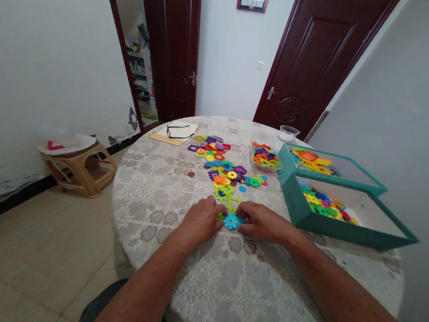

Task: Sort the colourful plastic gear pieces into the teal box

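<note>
A light-blue toy gear (231, 221) lies on the table between my two hands, at the near end of a chain of colourful plastic gear pieces. My left hand (204, 219) has its fingers curled at the gear's left side, closed on a lime-green piece (220, 216) that is mostly hidden. At the right, my right hand (263, 221) pinches a darker blue gear piece (240, 221), partly covered by the fingers. Just beyond my hands are a lime-green frame piece (234, 203) and an orange gear (221, 180). A loose blue disc (242, 189) lies nearby.
Teal boxes of gear pieces, the nearer one (343, 234) and another behind it, stand at the right. A clear tub (265, 157) of pieces and a clear bowl (288, 132) are farther back. Glasses (179, 131) rest on papers across the round table. A stool (82, 168) stands left.
</note>
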### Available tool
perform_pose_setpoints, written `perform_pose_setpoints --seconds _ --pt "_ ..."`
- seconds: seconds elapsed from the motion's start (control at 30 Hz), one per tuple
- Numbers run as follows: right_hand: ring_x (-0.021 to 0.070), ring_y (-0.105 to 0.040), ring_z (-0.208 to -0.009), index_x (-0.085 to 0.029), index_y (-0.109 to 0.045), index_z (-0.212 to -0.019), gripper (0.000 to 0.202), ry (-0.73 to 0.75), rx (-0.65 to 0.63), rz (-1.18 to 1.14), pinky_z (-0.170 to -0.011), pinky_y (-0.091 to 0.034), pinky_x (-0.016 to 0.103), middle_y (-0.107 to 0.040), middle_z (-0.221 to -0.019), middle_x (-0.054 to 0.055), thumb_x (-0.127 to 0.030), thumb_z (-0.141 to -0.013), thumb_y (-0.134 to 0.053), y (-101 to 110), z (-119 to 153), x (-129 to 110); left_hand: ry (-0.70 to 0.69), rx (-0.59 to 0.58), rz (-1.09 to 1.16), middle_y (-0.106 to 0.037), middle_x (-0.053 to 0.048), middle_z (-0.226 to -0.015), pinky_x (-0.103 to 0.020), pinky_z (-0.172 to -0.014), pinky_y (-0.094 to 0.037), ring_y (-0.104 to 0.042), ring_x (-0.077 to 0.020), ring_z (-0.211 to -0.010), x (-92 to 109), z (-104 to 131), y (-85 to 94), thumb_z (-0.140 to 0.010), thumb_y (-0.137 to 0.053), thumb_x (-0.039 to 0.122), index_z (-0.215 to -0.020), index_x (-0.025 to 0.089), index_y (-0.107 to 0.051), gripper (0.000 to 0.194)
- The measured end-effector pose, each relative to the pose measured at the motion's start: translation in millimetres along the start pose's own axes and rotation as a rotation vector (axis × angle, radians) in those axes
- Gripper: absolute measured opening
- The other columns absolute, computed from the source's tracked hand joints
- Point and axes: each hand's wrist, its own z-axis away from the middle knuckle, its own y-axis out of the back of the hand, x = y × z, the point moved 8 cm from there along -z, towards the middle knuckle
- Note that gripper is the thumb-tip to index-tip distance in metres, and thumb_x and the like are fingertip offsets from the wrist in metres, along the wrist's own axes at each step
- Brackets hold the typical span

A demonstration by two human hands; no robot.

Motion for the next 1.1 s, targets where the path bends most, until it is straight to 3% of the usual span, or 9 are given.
perform_pose_setpoints --seconds 0.2,0.37,0.47,0.63,0.77,0.93,1.1 --pt "0.0173 -0.06 -0.084 -0.021 -0.068 -0.105 0.024 0.034 -0.016 -0.044 -0.073 -0.04 0.027 -0.067 -0.094 0.002 -0.018 -0.081 -0.073 -2 1 -6 -0.068 0.034 0.148 -0.065 -0.009 -0.12 -0.034 -0.101 -0.047 -0.062 -0.024 -0.114 4 1 -5.1 -0.088 -0.066 0.02 -0.123 0.023 -0.066 0.034" --pt "0.0186 -0.06 -0.088 -0.021 -0.069 -0.113 0.03 0.059 -0.019 -0.042 -0.076 -0.042 0.028 -0.067 -0.098 0.003 -0.021 -0.083 -0.073 -2 1 -12 -0.106 0.026 0.257 -0.065 -0.006 -0.122 -0.034 -0.103 -0.047 -0.061 -0.0233 -0.116 6 3 -8.5 -0.084 -0.067 0.017 -0.123 0.025 -0.065 0.039" --pt "0.0191 -0.059 -0.088 -0.02 -0.069 -0.107 0.022 0.063 -0.014 0.013 -0.077 -0.04 0.028 -0.066 -0.097 0.004 -0.029 -0.087 -0.073 -5 1 -14 -0.137 0.035 0.28 -0.065 -0.005 -0.122 -0.034 -0.104 -0.047 -0.061 -0.0229 -0.117 8 5 -6.7 -0.084 -0.066 0.018 -0.123 0.026 -0.065 0.04" --pt "0.0166 -0.055 -0.081 -0.02 -0.062 -0.092 0.014 0.008 0.033 -0.021 -0.07 -0.037 0.027 -0.062 -0.089 0.001 -0.024 -0.085 -0.073 -7 -1 -14 -0.075 0.035 0.175 -0.062 -0.009 -0.127 -0.035 -0.109 -0.045 -0.059 -0.0238 -0.122 4 7 0.7 -0.085 -0.062 0.014 -0.123 0.022 -0.064 0.039" --pt "0.0137 -0.051 -0.073 -0.021 -0.06 -0.089 0.008 -0.009 -0.03 -0.219 -0.063 -0.036 0.024 -0.058 -0.078 -0.003 -0.021 -0.085 -0.067 3 1 -7 -0.005 -0.023 0.047 -0.065 -0.011 -0.118 -0.038 -0.103 -0.047 -0.06 -0.0267 -0.114 2 7 1.3 -0.086 -0.063 0.018 -0.11 0.02 -0.067 0.025" --pt "0.0141 -0.053 -0.073 -0.021 -0.067 -0.105 0.02 -0.027 -0.147 -0.363 -0.065 -0.041 0.024 -0.06 -0.079 -0.003 -0.027 -0.085 -0.068 19 8 11 -0.001 -0.022 0.069 -0.067 -0.009 -0.116 -0.036 -0.097 -0.048 -0.06 -0.0253 -0.109 3 8 1.3 -0.085 -0.061 0.016 -0.109 0.022 -0.064 0.026" --pt "0.015 -0.056 -0.076 -0.022 -0.069 -0.121 0.037 -0.036 -0.183 -0.278 -0.068 -0.042 0.026 -0.062 -0.082 -0.003 -0.024 -0.084 -0.07 3 7 8 0.016 -0.016 0.071 -0.068 -0.011 -0.122 -0.038 -0.099 -0.047 -0.061 -0.0277 -0.115 0 5 -1.7 -0.084 -0.061 0.015 -0.12 0.022 -0.063 0.037"
